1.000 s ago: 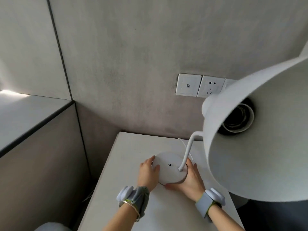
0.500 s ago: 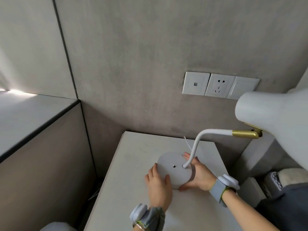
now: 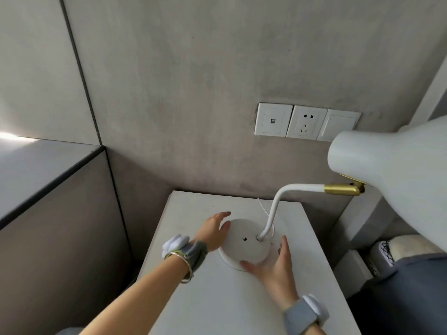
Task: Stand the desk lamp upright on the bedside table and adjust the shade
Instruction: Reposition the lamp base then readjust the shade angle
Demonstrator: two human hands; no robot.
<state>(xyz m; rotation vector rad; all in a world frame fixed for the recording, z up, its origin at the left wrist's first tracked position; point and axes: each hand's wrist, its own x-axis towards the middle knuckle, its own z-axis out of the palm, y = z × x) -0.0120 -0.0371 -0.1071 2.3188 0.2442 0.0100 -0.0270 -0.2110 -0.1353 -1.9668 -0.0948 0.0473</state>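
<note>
The white desk lamp stands upright on the white bedside table [image 3: 217, 301]. Its round base [image 3: 244, 249] rests flat near the table's back. A curved white stem [image 3: 273, 213] rises from the base to a brass joint [image 3: 341, 189], and the large white shade [image 3: 391, 175] hangs off to the right, close to the camera. My left hand [image 3: 212, 233] lies at the base's left rim with fingers spread and the thumb touching it. My right hand [image 3: 273, 264] lies flat on the table at the base's near right, thumb against the rim. Neither hand grips it.
A grey wall stands right behind the table, with a row of white sockets and a switch [image 3: 306, 123] above it. The lamp's thin white cord [image 3: 262, 209] runs back off the table. A grey ledge [image 3: 36, 170] is at the left, a bed edge [image 3: 411, 274] at the right.
Both hands have loosened from the base and spread out beside it. The shade has swung from facing the camera to pointing right, and the base sits a little further back.
</note>
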